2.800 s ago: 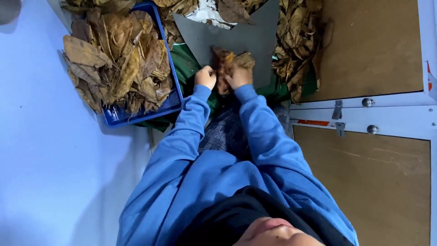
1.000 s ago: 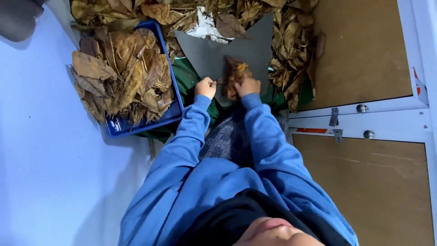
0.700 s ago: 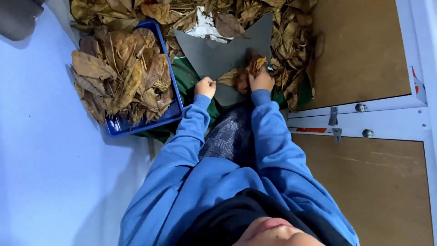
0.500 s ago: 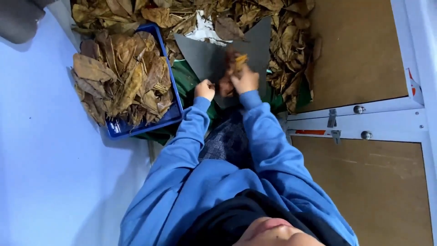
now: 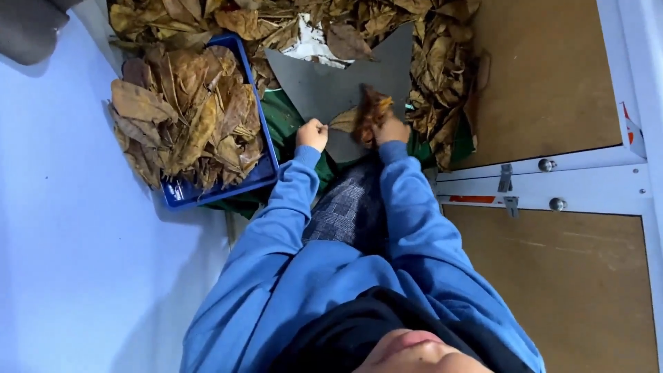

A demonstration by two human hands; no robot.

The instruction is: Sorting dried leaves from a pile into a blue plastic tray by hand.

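Observation:
My right hand (image 5: 391,130) is closed on a small bunch of dried brown leaves (image 5: 371,110) and holds it over a grey board (image 5: 324,86). One pale leaf (image 5: 343,121) sticks out of the bunch toward my left hand (image 5: 312,133). That hand is a closed fist at the board's near edge, just short of the leaf's tip, and I cannot see anything inside it. Both arms are in blue sleeves and reach forward over my lap.
A blue tray (image 5: 268,168) heaped with dried leaves (image 5: 186,117) stands to the left of the board. More loose leaves (image 5: 442,62) are piled behind and to its right on green cloth (image 5: 286,124). On the right are brown panels (image 5: 545,76) in a white bolted frame (image 5: 573,186).
The right hand swung the leaf bunch out to the right, then brought it back to the middle of the board. My left hand stays fisted at the board's edge.

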